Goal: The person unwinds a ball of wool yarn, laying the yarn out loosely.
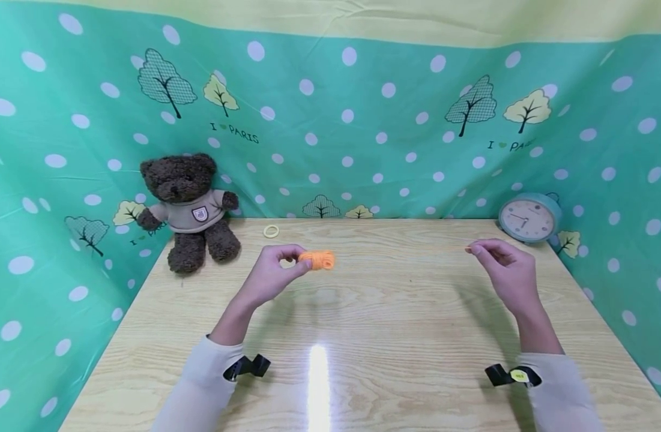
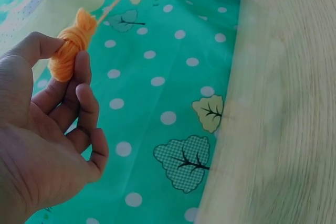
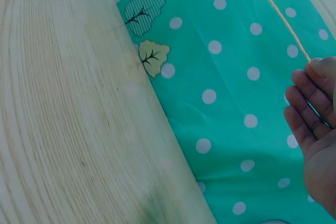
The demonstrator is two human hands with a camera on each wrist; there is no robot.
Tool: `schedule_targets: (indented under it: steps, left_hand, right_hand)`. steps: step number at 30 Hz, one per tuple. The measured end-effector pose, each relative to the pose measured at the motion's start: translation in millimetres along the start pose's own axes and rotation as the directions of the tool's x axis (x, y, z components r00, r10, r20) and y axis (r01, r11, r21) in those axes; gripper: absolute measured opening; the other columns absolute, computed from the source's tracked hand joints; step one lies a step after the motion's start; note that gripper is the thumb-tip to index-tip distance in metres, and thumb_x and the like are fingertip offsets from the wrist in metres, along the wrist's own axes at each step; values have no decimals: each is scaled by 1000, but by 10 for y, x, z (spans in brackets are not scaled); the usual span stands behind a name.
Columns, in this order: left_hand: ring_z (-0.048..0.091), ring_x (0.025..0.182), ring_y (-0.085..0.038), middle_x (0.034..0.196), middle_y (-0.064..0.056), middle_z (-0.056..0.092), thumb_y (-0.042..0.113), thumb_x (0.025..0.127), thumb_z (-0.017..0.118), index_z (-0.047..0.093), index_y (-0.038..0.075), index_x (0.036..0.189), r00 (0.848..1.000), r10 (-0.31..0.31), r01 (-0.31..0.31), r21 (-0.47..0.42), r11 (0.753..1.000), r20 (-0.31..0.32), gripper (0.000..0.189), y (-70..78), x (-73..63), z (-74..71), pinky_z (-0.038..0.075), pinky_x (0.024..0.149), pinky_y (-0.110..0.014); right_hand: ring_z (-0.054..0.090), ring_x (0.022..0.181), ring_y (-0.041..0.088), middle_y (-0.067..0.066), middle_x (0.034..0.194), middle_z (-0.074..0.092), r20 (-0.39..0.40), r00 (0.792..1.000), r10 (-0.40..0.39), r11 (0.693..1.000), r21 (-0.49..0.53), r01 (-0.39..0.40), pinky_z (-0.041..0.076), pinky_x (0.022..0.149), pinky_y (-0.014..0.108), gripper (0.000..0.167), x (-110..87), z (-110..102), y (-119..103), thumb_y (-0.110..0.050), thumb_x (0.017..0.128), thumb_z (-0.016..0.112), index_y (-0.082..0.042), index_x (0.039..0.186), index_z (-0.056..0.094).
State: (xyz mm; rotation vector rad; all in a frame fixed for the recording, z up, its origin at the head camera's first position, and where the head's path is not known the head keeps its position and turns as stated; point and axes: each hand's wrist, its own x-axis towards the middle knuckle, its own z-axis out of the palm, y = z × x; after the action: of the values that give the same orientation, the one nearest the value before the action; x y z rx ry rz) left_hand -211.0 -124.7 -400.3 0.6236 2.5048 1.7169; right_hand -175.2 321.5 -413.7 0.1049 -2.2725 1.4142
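My left hand (image 1: 276, 271) pinches a small bundle of orange yarn (image 1: 322, 260) between thumb and fingers, above the table. In the left wrist view the wound yarn (image 2: 71, 51) sits at the fingertips, and a strand (image 2: 118, 1) runs off it up and to the right. Far to the right, my right hand (image 1: 505, 271) pinches the strand's other part between thumb and forefinger. The right wrist view shows that strand (image 3: 281, 14) stretched straight from the pinching fingers. In the head view the strand between the hands is barely visible.
On the wooden table (image 1: 373, 324), a brown teddy bear (image 1: 187, 210) in a grey shirt sits at the back left. Near it lies a pale yellow ring (image 1: 271, 231). A teal alarm clock (image 1: 529, 218) stands at the back right. A green dotted cloth (image 1: 362, 138) hangs behind.
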Motion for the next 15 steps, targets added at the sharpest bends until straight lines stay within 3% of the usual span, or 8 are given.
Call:
schedule_targets:
  steps: [9, 15]
  left_hand:
    - [56, 84, -21, 88, 0, 69, 18, 95, 75, 75, 11, 96, 1000, 15, -15, -20, 1000, 1, 7, -26, 4, -50, 45, 69, -27]
    - [60, 86, -19, 90, -2, 70, 17, 94, 76, 75, 9, 96, 1000, 22, -22, -22, 1000, -5, 8, -24, 5, -76, 50, 77, -30]
  right_hand:
    - [69, 96, -6, -22, 99, 73, -39, 998, 50, 998, -27, -51, 52, 87, 5, 25, -16, -141, 119, -14, 103, 64, 6, 116, 71]
    - [68, 97, -8, -26, 99, 72, -53, 995, 79, 995, -57, -82, 51, 87, 3, 28, -11, -224, 181, -18, 103, 65, 5, 118, 70]
